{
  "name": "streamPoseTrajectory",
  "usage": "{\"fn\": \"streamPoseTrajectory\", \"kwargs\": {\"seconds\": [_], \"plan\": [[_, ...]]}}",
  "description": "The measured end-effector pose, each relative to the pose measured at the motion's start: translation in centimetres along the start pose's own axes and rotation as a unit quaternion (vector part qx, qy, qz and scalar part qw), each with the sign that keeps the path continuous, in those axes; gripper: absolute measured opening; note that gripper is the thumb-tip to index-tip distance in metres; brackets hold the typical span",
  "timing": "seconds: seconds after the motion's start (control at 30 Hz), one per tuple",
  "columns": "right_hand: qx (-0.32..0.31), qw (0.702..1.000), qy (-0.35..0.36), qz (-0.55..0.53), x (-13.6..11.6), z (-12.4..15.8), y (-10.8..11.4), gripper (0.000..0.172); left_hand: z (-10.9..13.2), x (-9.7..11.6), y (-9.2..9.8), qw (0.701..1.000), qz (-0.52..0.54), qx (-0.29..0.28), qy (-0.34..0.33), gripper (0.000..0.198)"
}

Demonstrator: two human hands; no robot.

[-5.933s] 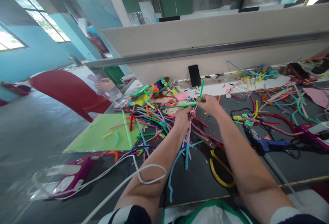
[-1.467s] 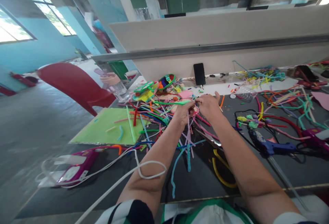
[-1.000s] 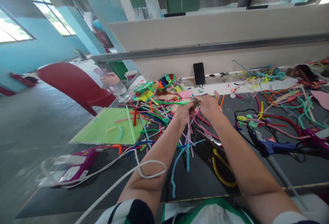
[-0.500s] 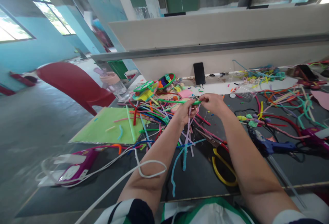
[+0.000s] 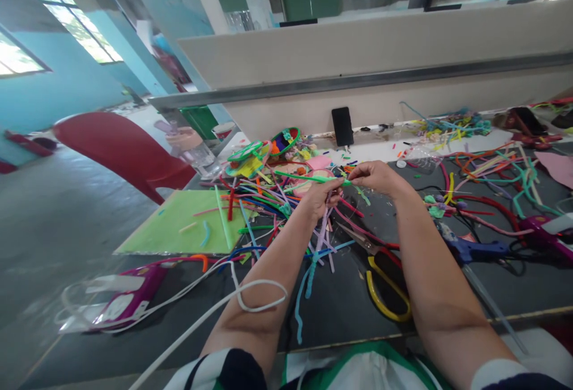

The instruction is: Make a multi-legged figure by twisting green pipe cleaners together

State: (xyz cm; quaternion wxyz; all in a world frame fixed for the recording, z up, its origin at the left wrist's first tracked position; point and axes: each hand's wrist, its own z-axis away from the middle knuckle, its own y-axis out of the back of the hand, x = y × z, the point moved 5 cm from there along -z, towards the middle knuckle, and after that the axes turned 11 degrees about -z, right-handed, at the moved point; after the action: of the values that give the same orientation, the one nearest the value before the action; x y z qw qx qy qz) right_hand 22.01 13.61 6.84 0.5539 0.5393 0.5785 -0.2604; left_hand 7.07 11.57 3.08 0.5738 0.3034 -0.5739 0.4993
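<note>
My left hand (image 5: 323, 195) pinches a green pipe cleaner (image 5: 308, 178), whose one end sticks out to the left. Lilac pipe cleaners (image 5: 323, 229) hang just below that hand; whether it grips them too I cannot tell. My right hand (image 5: 372, 176) has its thumb and forefinger closed on the green pipe cleaner's other end, close to the left fingertips. Beneath both hands spreads a tangle of many-coloured pipe cleaners (image 5: 264, 199). Light blue pipe cleaners (image 5: 308, 282) trail toward the table's front edge. Scissors (image 5: 387, 288) with yellow and red handles lie beside my right forearm.
A green sheet (image 5: 170, 223) lies at left, near a purple power strip (image 5: 134, 294) and white cable (image 5: 197, 330). A blue glue gun (image 5: 478, 252) rests at right. A phone (image 5: 342, 126) leans on the partition; a bottle (image 5: 192, 151) and red chair (image 5: 120, 145) are at left.
My right hand has shifted slightly right along the green pipe cleaner, and a light green end now shows below its fingers. The view has moved slightly.
</note>
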Motion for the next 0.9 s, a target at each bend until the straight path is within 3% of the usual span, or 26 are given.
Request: {"fn": "streamPoseTrajectory", "kwargs": {"seconds": [0.37, 0.67, 0.9], "plan": [[-0.010, 0.997, 0.006, 0.082, -0.4, 0.1, 0.3, 0.010, 0.1, -0.4, 0.1, 0.999, -0.037, 0.007, 0.016, 0.033], [-0.017, 0.980, 0.047, 0.194, -0.5, -0.1, -0.1, 0.012, -0.2, -1.0, -0.2, 0.998, -0.052, -0.041, 0.008, 0.035], [-0.004, 0.979, 0.048, 0.198, -0.2, -0.2, -0.6, 0.012, -0.4, -1.0, 0.2, 0.998, -0.062, 0.002, -0.017, 0.035]]}}
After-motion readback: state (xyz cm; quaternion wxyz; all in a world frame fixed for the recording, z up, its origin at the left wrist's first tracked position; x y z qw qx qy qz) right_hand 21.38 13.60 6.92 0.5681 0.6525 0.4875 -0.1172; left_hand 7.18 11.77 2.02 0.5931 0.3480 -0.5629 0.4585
